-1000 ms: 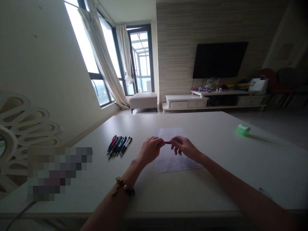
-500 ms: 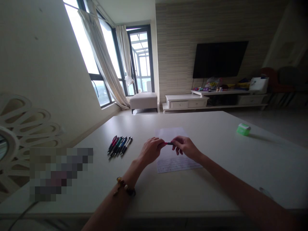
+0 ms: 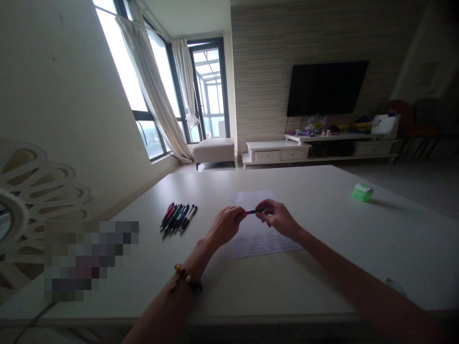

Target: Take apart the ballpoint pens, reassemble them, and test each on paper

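Both my hands meet over a sheet of paper [image 3: 253, 197] with writing on its near half, lying on the white table [image 3: 322, 267]. My left hand [image 3: 225, 223] pinches one end of a red and black pen [image 3: 254, 211]. My right hand [image 3: 277, 218] pinches the pen's other end, fingers curled. The pen is held level just above the paper. A row of several pens [image 3: 178, 216] lies on the table to the left of my left hand.
A small green box [image 3: 362, 192] sits far right on the table. A blurred patch [image 3: 89, 258] covers the near left. Beyond the table stand a stool [image 3: 213, 149], a low white TV cabinet [image 3: 283, 151] and a wall TV [image 3: 325, 88].
My right hand has slid slightly along the pen, so more of its dark part shows between my hands. My left hand stays almost where it was.
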The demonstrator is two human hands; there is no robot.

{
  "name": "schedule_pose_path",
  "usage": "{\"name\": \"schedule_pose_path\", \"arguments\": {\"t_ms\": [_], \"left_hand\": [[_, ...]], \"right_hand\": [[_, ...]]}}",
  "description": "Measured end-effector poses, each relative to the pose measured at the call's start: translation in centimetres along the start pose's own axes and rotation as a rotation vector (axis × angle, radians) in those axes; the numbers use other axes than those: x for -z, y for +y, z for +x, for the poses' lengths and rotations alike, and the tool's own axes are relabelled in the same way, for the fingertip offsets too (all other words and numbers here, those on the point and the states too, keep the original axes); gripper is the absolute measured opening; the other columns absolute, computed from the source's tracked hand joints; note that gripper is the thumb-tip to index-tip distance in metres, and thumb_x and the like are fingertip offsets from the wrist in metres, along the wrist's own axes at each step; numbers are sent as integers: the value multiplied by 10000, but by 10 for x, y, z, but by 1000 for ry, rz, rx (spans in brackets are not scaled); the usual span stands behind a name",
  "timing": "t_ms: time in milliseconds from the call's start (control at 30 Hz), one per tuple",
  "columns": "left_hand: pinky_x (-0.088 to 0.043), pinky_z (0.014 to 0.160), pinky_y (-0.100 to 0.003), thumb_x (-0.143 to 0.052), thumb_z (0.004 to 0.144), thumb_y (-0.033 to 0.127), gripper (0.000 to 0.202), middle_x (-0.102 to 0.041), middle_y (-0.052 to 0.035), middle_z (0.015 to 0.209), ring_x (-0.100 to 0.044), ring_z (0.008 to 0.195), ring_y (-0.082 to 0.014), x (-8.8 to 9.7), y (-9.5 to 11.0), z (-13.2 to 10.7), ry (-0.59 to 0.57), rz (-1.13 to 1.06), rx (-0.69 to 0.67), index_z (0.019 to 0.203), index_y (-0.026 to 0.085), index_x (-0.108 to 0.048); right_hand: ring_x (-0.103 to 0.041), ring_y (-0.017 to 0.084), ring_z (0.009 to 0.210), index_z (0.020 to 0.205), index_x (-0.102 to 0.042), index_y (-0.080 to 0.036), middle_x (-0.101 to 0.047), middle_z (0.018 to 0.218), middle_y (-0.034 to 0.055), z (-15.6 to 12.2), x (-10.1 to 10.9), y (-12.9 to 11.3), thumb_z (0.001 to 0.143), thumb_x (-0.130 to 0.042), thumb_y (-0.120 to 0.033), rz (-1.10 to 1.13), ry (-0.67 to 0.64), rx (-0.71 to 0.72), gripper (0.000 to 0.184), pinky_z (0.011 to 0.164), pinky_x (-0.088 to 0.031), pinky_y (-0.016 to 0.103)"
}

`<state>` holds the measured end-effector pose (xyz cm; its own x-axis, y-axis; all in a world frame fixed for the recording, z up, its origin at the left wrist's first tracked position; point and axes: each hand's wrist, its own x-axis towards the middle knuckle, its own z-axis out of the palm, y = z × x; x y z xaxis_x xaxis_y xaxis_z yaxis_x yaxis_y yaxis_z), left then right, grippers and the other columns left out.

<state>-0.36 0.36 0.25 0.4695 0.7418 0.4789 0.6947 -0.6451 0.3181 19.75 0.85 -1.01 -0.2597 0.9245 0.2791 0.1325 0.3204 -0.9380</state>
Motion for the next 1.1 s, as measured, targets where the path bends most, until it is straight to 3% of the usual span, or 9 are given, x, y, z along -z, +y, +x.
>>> {"name": "schedule_pose_path", "arguments": {"t_ms": [133,267,433,567,667,800,933,1033,1100], "left_hand": [[-370,637,-254,-401,921,342,305,-641,-52,771,-534,672,-144,0,1,0,-9,-27,14,839,174,-642],[-349,597,-236,-407,916,363,310,-637,-39,741,-507,613,-124,-1,1,0,7,-59,48,837,175,-640],[-337,570,-227,-418,906,381,329,-624,-20,662,-476,560,-110,-2,1,-1,19,-130,64,810,169,-651],[-356,574,-226,-397,908,379,325,-625,-10,633,-492,547,-111,-4,-2,0,-21,-255,125,870,167,-640],[-398,596,-232,-392,905,393,324,-635,-24,681,-514,583,-119,-7,-2,1,-43,-444,152,960,157,-608],[-403,559,-223,-422,889,403,331,-575,-26,721,-476,565,-98,-12,1,2,-70,-669,186,1007,134,-575],[-312,487,-197,-442,879,437,372,-433,32,612,-372,519,-79,-14,7,1,-111,-705,204,1072,149,-576],[-268,469,-195,-445,873,456,350,-361,58,551,-321,487,-70,-13,11,1,-154,-710,213,963,148,-586],[-261,468,-197,-434,878,438,319,-357,66,521,-310,469,-68,-12,13,1,-179,-732,231,894,147,-565]], "right_hand": [[-543,107,489,836,-589,-144,-615,663,32,0,0,-2,772,-596,-485,3,-11,-6,347,371,-360,204],[-588,144,600,876,-607,-161,-639,734,45,-1,0,-3,718,-679,-430,-15,74,78,320,410,-415,219],[-545,126,489,757,-596,-147,-611,602,36,1,3,-4,727,-666,-459,-9,177,77,321,401,-428,244],[-632,181,677,868,-600,-161,-666,774,61,4,10,-5,603,-781,-407,113,287,149,404,576,-547,309],[-647,197,798,928,-598,-168,-681,869,69,6,17,-9,588,-798,-368,176,328,151,441,720,-561,351],[-651,208,874,1011,-582,-177,-696,925,69,4,21,-15,637,-770,-332,256,291,162,446,809,-543,392],[-665,205,835,1027,-584,-179,-710,900,66,2,14,-17,672,-744,-316,244,215,165,413,800,-548,399],[-670,215,799,998,-599,-176,-714,879,75,0,9,-19,668,-744,-352,201,183,145,402,735,-569,399],[-670,223,809,990,-600,-174,-714,867,80,1,10,-20,668,-740,-378,201,230,154,406,707,-576,389]]}}
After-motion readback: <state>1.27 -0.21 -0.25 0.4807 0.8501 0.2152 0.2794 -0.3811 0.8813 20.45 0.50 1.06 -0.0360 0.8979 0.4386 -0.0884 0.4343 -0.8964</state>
